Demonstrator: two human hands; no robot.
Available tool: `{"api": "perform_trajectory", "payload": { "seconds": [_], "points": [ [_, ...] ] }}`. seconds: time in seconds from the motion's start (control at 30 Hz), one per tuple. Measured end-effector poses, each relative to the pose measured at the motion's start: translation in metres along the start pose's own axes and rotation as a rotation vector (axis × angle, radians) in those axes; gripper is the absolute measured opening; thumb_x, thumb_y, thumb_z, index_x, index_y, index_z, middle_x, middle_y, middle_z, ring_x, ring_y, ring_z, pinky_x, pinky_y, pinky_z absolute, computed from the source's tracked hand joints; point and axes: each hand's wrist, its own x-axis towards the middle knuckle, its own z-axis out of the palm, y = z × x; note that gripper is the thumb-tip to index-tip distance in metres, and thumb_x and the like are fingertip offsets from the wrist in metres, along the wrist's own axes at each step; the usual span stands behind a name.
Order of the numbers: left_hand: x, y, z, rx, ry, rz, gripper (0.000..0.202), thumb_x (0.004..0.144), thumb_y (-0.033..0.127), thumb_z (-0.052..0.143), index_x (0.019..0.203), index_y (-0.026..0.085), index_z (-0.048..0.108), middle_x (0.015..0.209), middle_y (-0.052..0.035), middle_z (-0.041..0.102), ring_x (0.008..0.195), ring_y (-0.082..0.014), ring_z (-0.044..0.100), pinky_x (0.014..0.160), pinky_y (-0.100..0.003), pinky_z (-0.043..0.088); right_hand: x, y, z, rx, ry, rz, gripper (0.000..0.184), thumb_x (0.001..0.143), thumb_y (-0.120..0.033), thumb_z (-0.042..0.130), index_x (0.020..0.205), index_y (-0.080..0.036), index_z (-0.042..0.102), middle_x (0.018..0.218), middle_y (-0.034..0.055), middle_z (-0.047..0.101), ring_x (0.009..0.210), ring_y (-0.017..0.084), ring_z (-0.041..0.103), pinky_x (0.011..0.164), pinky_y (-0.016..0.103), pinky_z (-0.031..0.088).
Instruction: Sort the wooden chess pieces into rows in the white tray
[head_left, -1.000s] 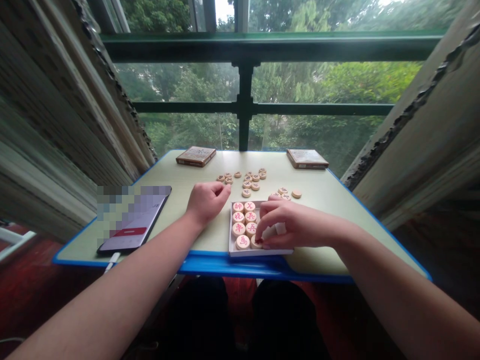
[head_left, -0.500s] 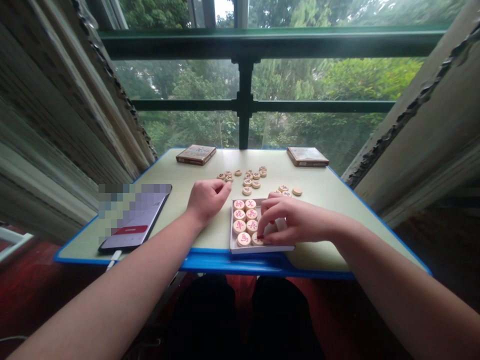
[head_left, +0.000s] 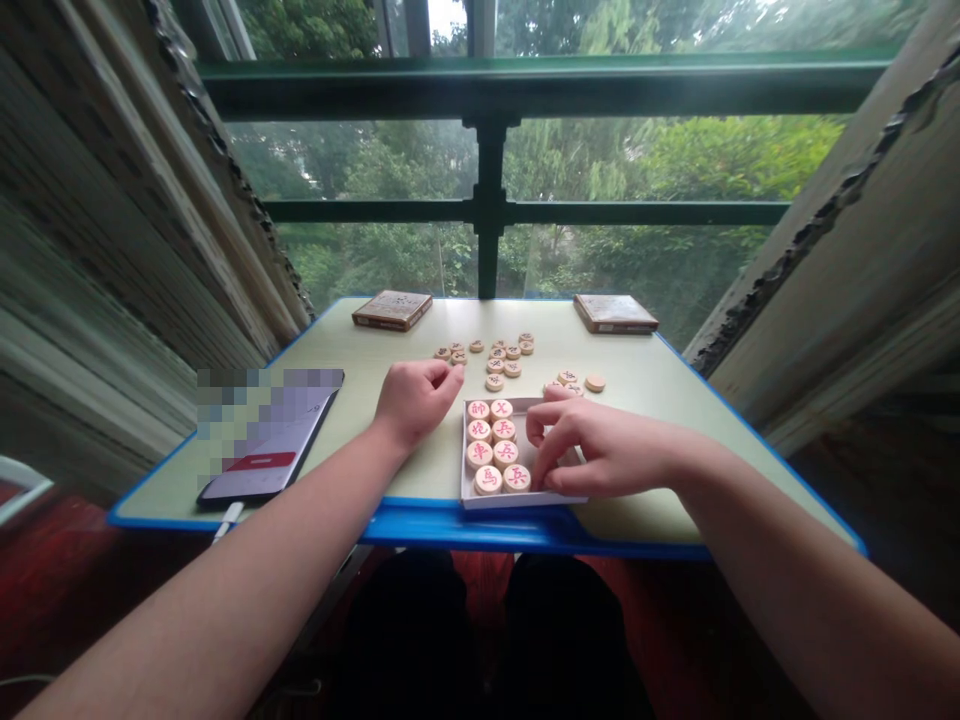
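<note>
A shallow white box [head_left: 525,503] stands at the table's front edge. Two columns of wooden xiangqi pieces with red characters fill its left part, among them a "兵" piece [head_left: 517,478] in the front row. Over the box's right part is my right hand [head_left: 574,445], fingers curved and apart, fingertips low beside that piece. I see nothing between them, though the palm side is hidden. My left hand [head_left: 418,400] rests on the table left of the box, curled closed, no piece showing in it. Just beyond it lie loose pieces with dark characters [head_left: 458,358].
More loose pieces [head_left: 513,352] lie behind the box, and a few others, one blank-faced [head_left: 595,383], at its back right. Two flat brown boxes [head_left: 392,310] [head_left: 616,313] sit at the far corners. A phone [head_left: 277,440] with a cable lies on the left.
My right hand has drawn slightly right, off the front "兵" piece, whose face now shows fully; its fingers have let go. My left hand has stayed in place.
</note>
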Motion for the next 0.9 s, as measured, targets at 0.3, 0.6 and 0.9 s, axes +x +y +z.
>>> {"api": "perform_trajectory", "payload": {
  "seconds": [0.3,0.6,0.9],
  "points": [
    [0.001,0.000,0.000,0.013,-0.008,-0.007,0.038,0.078,0.037,0.047,0.048,0.016,0.057,0.043,-0.0005,0.051,0.047,-0.0111,0.045,0.052,-0.025,0.031,0.000,-0.003,-0.003,-0.017,0.067,0.023,0.018,0.072,-0.013,0.057,0.071,-0.021,0.073,0.075,0.0022,0.055,0.077,0.016,0.048,0.083,0.033,0.034],
    [0.000,0.002,-0.001,0.014,-0.049,-0.010,0.038,0.079,0.036,0.046,0.048,0.017,0.055,0.046,-0.0014,0.053,0.048,-0.0116,0.046,0.052,-0.025,0.029,0.009,0.015,0.007,-0.145,0.371,0.208,0.015,0.073,-0.015,0.059,0.072,-0.019,0.073,0.076,0.0053,0.057,0.079,0.018,0.045,0.077,0.033,0.037],
    [-0.001,0.002,0.000,0.030,-0.077,0.022,0.039,0.080,0.037,0.044,0.048,0.017,0.055,0.048,-0.0019,0.055,0.049,-0.0117,0.046,0.053,-0.026,0.028,0.012,0.017,0.009,-0.124,0.376,0.187,0.015,0.074,-0.014,0.060,0.075,-0.019,0.073,0.075,0.0044,0.057,0.078,0.017,0.046,0.079,0.033,0.037]
  ]
}}
